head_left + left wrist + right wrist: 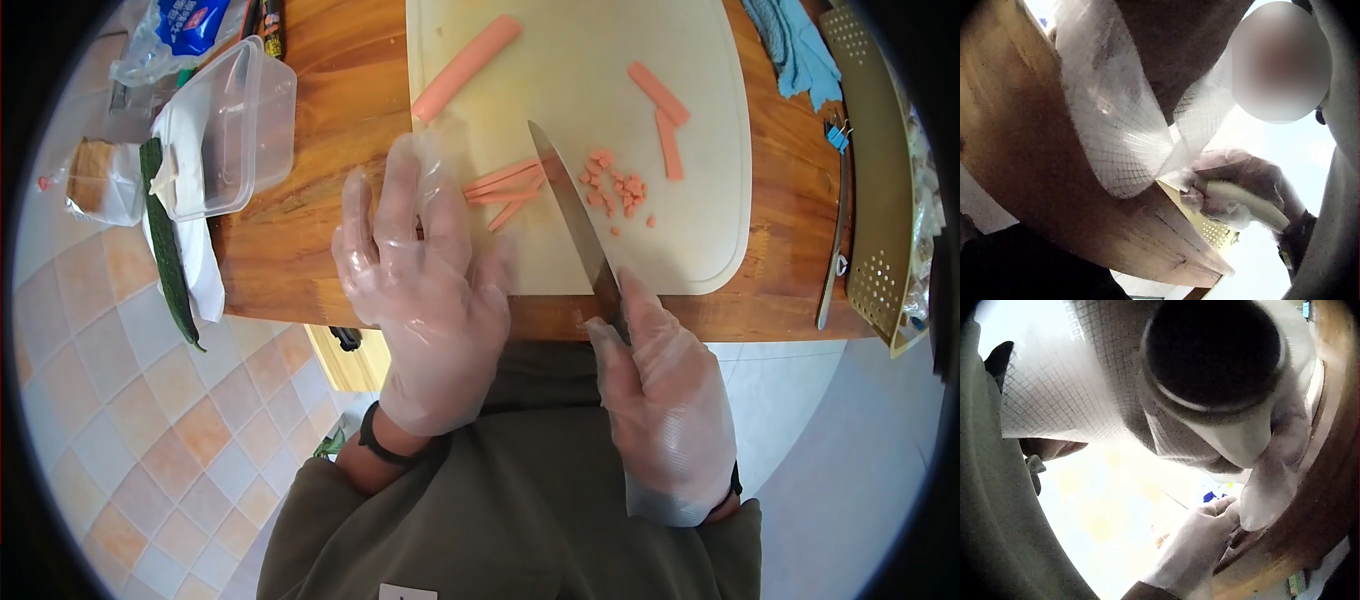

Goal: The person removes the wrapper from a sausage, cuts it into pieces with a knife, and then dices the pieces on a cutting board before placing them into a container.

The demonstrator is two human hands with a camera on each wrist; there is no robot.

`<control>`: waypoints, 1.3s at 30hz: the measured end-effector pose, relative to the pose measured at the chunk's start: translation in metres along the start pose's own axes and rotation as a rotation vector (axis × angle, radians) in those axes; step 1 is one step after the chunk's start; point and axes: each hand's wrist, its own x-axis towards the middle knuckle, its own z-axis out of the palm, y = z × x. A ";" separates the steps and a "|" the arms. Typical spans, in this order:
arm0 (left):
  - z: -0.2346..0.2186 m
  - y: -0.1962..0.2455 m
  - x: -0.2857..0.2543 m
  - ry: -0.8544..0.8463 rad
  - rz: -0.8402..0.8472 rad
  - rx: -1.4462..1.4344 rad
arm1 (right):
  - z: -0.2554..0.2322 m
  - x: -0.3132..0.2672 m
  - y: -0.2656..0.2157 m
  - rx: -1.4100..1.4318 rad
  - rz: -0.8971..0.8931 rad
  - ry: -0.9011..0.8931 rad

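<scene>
In the head view my right hand (670, 410), in a clear plastic glove, grips a kitchen knife (580, 210) whose blade points away over the cream cutting board (590, 90). Its pale handle (1244, 203) shows in the left wrist view. My gloved left hand (425, 290) holds nothing, fingers spread over the board's near left edge. Thin pinkish-orange strips (505, 185) lie between that hand and the blade. Right of the blade is a small heap of diced bits (628, 188). A sausage-like cylinder (468, 68) lies at the far left, two flat slices (660, 95) at the right.
Left on the wooden table (330, 100) are a clear plastic box (230, 130) and a cucumber (170, 250) on white paper, overhanging the edge. A blue cloth (790, 45), a thin metal tool (835, 230) and a perforated basket (880, 190) stand at the right.
</scene>
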 end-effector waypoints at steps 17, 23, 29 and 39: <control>0.014 -0.009 0.013 0.213 0.010 -0.396 | -0.002 0.001 -0.003 -0.052 0.026 0.020; 0.010 -0.012 0.013 0.180 0.009 -0.322 | 0.003 0.002 -0.002 -0.056 0.004 0.029; 0.009 -0.010 0.005 0.192 -0.069 -0.349 | 0.000 0.004 -0.006 -0.035 0.062 0.019; 0.011 -0.009 0.019 0.182 0.057 -0.292 | 0.000 0.006 -0.006 -0.132 0.011 0.046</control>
